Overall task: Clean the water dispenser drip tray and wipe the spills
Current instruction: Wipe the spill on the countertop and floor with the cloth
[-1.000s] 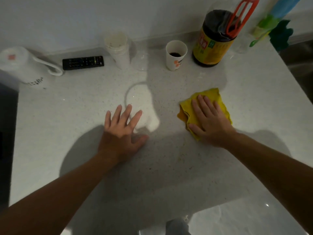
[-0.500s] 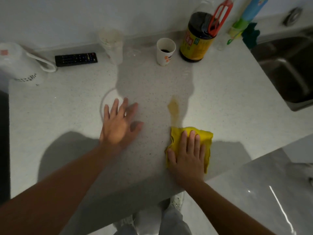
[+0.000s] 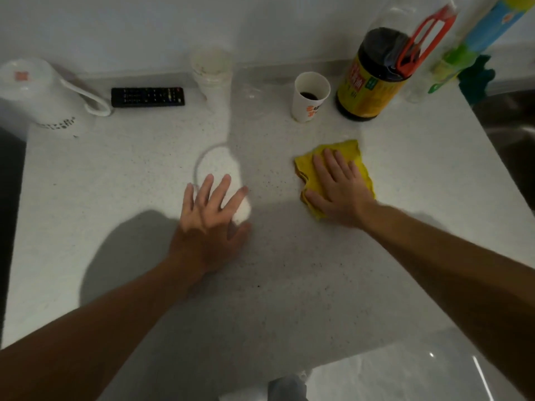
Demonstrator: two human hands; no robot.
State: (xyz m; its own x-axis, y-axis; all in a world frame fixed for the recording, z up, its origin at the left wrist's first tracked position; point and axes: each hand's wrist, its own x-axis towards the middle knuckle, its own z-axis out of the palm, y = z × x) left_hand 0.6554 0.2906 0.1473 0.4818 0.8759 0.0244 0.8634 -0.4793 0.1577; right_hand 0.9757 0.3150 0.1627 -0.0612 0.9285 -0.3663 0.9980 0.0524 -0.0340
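Note:
A yellow cloth (image 3: 351, 149) lies folded on the white speckled countertop (image 3: 115, 198), right of centre. My right hand (image 3: 338, 189) presses flat on it, fingers spread and pointing away from me. My left hand (image 3: 211, 215) rests palm down on the bare counter to the left, fingers apart, holding nothing. A faint ring mark (image 3: 199, 163) shows on the counter just beyond its fingertips. No spill is visible around the cloth. No drip tray or dispenser is in view.
Along the back wall stand a white kettle (image 3: 34, 94), a black remote (image 3: 147, 96), stacked cups (image 3: 212, 73), a paper cup with dark liquid (image 3: 311, 96) and a large dark bottle with an orange handle (image 3: 373, 79). A sink (image 3: 512, 134) lies at the right.
My right hand has pushed the yellow cloth from the counter's near edge back away from me. The brown streak seen above the cloth half a second ago no longer shows. My left hand stayed put.

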